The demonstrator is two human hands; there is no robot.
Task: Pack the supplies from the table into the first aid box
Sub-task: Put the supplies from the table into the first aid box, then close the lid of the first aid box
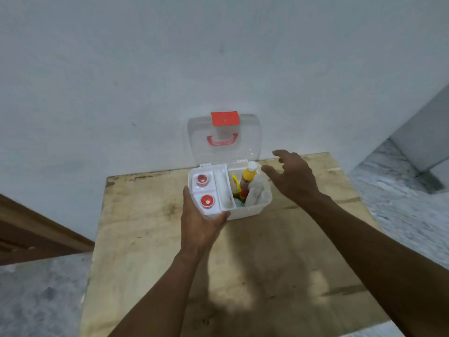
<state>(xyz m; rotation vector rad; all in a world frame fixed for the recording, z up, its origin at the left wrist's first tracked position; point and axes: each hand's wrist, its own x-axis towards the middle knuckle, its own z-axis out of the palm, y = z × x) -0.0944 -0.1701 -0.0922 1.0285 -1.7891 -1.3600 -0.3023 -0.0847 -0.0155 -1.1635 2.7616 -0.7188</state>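
The white first aid box [247, 212] stands open near the table's far edge, its clear lid [247, 135] with red latch and handle leaning on the wall. A white inner tray [220, 188] covers the box's left half and holds two red-capped rolls [207, 201]. My left hand [201, 217] grips the tray's near left corner. In the box's right half stand a yellow bottle [248, 177], white gauze-like packs [256, 190] and small coloured items. My right hand [294, 177] hovers just right of the box, fingers spread, holding nothing.
The box rests on a worn plywood table [218, 263] set against a white wall. A brown wooden piece [36, 237] lies low on the left. Grey speckled floor shows on both sides of the table.
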